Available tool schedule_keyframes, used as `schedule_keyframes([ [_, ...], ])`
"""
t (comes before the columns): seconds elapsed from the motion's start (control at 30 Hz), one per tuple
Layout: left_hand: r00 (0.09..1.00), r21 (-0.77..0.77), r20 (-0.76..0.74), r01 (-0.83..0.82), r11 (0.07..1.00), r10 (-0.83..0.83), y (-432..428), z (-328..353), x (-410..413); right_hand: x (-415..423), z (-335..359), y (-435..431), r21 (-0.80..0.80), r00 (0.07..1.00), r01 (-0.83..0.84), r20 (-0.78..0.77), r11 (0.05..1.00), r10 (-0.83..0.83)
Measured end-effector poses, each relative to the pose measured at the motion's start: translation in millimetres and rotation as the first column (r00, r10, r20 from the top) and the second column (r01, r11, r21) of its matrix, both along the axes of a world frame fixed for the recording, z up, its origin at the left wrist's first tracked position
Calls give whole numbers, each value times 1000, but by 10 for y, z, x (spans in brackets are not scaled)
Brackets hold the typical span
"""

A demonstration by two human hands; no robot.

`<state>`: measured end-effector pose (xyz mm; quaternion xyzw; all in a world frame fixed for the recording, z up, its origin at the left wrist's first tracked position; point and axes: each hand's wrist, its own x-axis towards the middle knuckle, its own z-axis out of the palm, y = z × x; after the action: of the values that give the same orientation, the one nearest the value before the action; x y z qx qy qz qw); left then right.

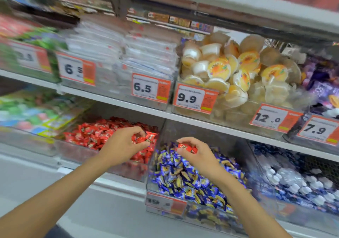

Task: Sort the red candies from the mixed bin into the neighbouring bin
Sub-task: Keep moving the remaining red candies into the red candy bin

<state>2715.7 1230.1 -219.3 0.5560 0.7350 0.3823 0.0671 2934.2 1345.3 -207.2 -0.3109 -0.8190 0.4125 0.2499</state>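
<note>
1. Candies in red wrappers sit pinched in the left hand, over the red-candy bin
2. Right hand grips one red candy in a curled pinch, above the mixed bin of mostly blue wrappers
3. Both clear bins stand side by side on the lower shelf

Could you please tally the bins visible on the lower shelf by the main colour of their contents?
Red: 1, the red-candy bin
Mostly blue: 2, the blue-and-gold bin and the blue-and-white bin
Multicoloured: 1, the multicoloured-packet bin
Total: 4
</note>
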Motion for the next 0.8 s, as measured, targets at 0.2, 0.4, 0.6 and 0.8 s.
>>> schedule_keyframes([
  [0.2,963,-94,-107,-259,961,249,-65,-123,-1031,-1125,-90,-95,147,994,-96,75,984,85],
  [0.4,986,-431,-124,-157,888,114,120,-162,-1441,-1814,-258,178,268,893,-248,436,931,112],
  [0.6,988,-145,-139,50,988,-70,-151,-269,-937,-719,-172,235,506,919,-63,365,860,-148],
  [0.8,900,-38,-319,301,953,-297,112,-112,309,1162,-287,322,652,830,237,250,720,-498],
])
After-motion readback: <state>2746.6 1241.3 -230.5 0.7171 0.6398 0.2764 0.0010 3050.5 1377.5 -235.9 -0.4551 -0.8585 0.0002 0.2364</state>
